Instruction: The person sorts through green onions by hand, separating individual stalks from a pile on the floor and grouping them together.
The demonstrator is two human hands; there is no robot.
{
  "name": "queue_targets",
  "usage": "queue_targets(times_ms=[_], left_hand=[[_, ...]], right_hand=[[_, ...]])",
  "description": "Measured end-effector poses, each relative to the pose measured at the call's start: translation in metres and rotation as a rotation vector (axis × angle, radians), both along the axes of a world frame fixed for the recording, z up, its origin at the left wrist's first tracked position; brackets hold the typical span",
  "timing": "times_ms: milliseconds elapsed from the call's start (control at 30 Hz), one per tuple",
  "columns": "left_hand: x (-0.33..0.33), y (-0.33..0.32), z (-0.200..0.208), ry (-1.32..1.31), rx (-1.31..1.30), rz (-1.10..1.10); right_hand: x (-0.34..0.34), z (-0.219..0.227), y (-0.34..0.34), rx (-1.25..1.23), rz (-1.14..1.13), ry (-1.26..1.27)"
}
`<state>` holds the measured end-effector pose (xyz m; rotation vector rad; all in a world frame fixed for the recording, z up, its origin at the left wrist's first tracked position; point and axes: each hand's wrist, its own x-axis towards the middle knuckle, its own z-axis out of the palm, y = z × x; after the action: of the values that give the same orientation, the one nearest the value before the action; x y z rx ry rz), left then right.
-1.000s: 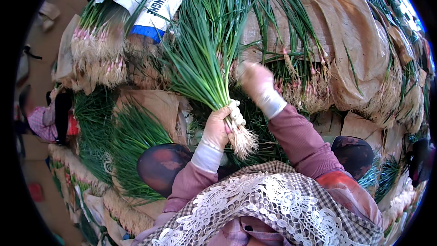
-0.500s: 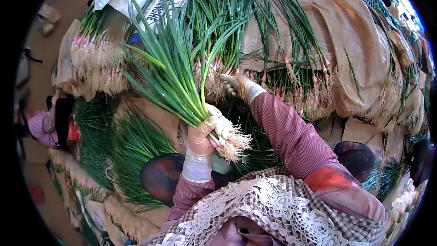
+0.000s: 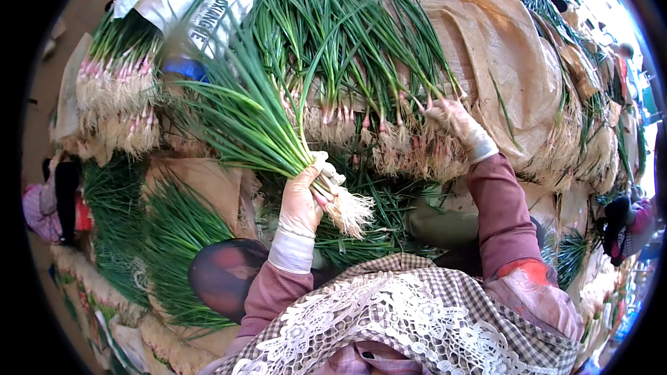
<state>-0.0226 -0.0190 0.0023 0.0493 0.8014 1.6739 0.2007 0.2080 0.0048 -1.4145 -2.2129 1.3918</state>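
Observation:
My left hand (image 3: 300, 198), in a pale glove, is closed around a bunch of spring onions (image 3: 267, 128). The long green leaves fan up to the far left, and the stringy roots (image 3: 351, 210) hang out below my fist. My right hand (image 3: 453, 123), gloved too, is at the right end of a row of spring onions (image 3: 333, 73) lying on tan sacking. Its fingers are closed about the pinkish bulb ends of a few stalks there, partly hiding them.
Tan sacking (image 3: 514, 48) covers the pile on the right. A white and blue printed sack (image 3: 222, 14) lies over another root-fringed stack (image 3: 114, 90) at the far left. Green leaves (image 3: 184, 250) are heaped beside my left knee (image 3: 226, 278). Another person (image 3: 52, 201) sits at the left edge.
My right hand has moved right along the row, from the middle to its right end. More stalks now lie spread on the sacking. My left hand still holds its bunch.

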Motion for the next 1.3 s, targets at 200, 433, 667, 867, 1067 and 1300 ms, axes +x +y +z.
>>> queue_targets(times_ms=[200, 433, 667, 867, 1067, 1300], left_hand=[[0.001, 0.0, 0.013, 0.282, 0.03, -0.011], [0.003, 0.002, -0.016, 0.151, -0.121, 0.022], [0.008, 0.012, -0.007, -0.003, -0.016, -0.006], [0.006, 0.007, -0.004, -0.031, 0.021, -0.055], [0.007, 0.006, -0.013, -0.039, -0.033, -0.056], [0.015, -0.001, 0.003, 0.245, 0.04, -0.036]], right_hand=[[0.021, 0.024, 0.012, 0.375, -0.202, -0.618], [-0.017, 0.043, -0.02, 0.575, -0.27, 0.124], [-0.024, -0.012, 0.03, 0.561, -0.17, -0.713], [0.024, 0.074, 0.043, -0.041, -0.379, 0.776], [0.01, 0.034, -0.022, -0.246, 0.041, 0.02], [0.007, 0.019, 0.002, 0.615, -0.383, 0.131]])
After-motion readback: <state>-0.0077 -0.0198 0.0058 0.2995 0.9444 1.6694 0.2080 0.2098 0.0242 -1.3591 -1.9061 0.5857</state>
